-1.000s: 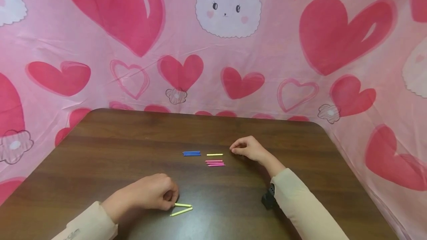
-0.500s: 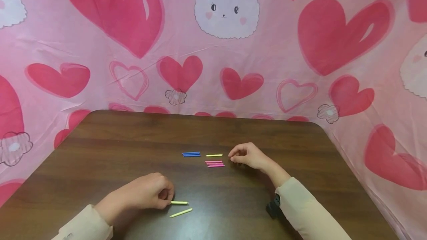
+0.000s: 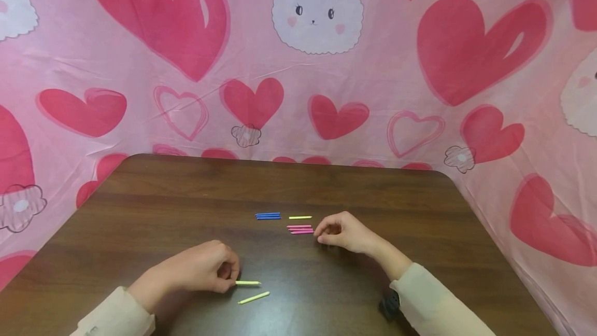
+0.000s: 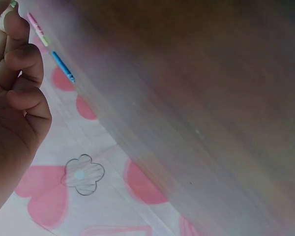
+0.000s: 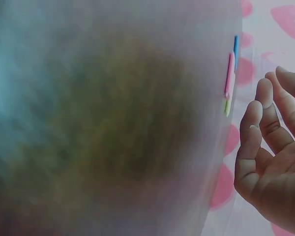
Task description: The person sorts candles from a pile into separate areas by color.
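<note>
- Left hand (image 3: pixel 198 271) is low on the table (image 3: pixel 140 206), fingers curled, pinching the near end of a yellow stick (image 3: pixel 247 283) that lies flat and points right.
- Second yellow stick (image 3: pixel 254 297) lies loose just below it, slightly tilted, not touching the first.
- Right hand (image 3: pixel 342 232) sits at the right end of the pink sticks (image 3: pixel 300 229), fingers loosely curled, nothing in it. Cannot tell whether the fingertips touch the pink ends or stop just short.
- Step in hand, as I judge it: picking up the pinched yellow stick to put it with its colour group further back.
- To do it well: keep the pinch at the very end and lift clear rather than drag, or it may knock the loose yellow one beside it.
- Carry it flat and parallel to the lone yellow stick (image 3: pixel 300 217) in the back row, and lay it alongside with ends lined up.
- Keep the right hand off the pink pile so it does not scatter.
- Count: yellow sticks, three — two near the left hand, one in the back row.
- Pink sticks: a tight stack, looks like three, too close together to be sure.
- Blue sticks (image 3: pixel 268 215): a tight pair or three, cannot tell.
- Wrist views are blurred and add only coloured ends at the table edge.
</note>
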The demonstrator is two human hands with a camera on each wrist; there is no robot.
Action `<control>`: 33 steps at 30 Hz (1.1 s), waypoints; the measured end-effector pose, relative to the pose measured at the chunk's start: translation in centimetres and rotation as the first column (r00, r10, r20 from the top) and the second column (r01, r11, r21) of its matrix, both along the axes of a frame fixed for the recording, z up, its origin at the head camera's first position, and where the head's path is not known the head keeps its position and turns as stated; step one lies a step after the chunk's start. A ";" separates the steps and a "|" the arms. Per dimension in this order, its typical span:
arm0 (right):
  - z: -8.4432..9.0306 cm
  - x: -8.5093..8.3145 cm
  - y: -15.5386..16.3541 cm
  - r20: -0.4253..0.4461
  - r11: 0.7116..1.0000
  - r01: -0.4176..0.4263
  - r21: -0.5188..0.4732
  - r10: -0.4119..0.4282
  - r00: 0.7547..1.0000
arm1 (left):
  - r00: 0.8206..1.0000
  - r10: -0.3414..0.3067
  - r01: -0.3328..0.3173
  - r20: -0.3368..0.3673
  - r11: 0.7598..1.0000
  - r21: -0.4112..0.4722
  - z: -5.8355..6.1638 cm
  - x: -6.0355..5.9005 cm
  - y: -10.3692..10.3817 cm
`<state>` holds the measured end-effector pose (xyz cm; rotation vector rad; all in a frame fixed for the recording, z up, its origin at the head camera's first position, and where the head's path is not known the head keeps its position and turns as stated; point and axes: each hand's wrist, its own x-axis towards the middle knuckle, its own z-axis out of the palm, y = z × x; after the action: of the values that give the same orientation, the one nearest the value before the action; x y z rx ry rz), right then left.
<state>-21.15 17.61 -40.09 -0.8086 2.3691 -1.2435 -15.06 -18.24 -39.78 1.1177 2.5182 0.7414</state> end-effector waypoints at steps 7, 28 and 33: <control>-0.5 1.1 -0.8 0.000 0.999 -0.042 0.026 0.042 0.999 | 1.000 -0.009 0.009 -0.006 1.000 0.018 -0.1 -0.4 -0.5; -0.3 3.1 -3.9 0.032 0.984 -0.176 0.008 0.176 0.984 | 0.999 0.031 -0.030 -0.032 0.999 0.033 0.2 -1.9 -1.3; -0.4 3.5 -4.4 0.017 0.977 -0.215 0.008 0.214 0.977 | 0.999 0.045 -0.045 -0.016 0.998 0.034 0.3 -2.5 -1.3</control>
<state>-17.67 13.19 -40.44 -1.0167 2.2046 -1.1446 -17.56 -19.53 -39.44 1.0862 2.5617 0.7923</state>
